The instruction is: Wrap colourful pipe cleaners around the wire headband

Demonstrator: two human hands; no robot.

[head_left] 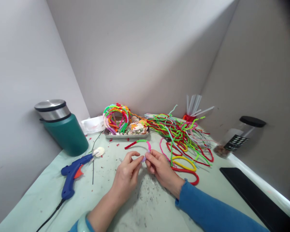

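A curved headband (141, 142) wrapped in red, green and pink fuzzy wire arches above the table in front of me. My left hand (127, 174) and my right hand (159, 166) meet at its lower pink and purple end, both with fingertips pinched on it. The red end points left, free in the air. A pile of loose pipe cleaners (181, 132) in many colours lies just right of my right hand, with yellow and red loops (185, 164) close to my wrist.
A blue glue gun (73, 170) lies at the left, cord trailing to the near edge. A teal flask (62, 127) stands beyond it. A metal tray (111, 135) holds finished headbands and decorations. A jar (241, 135) and black slab (253, 196) sit right. Walls enclose three sides.
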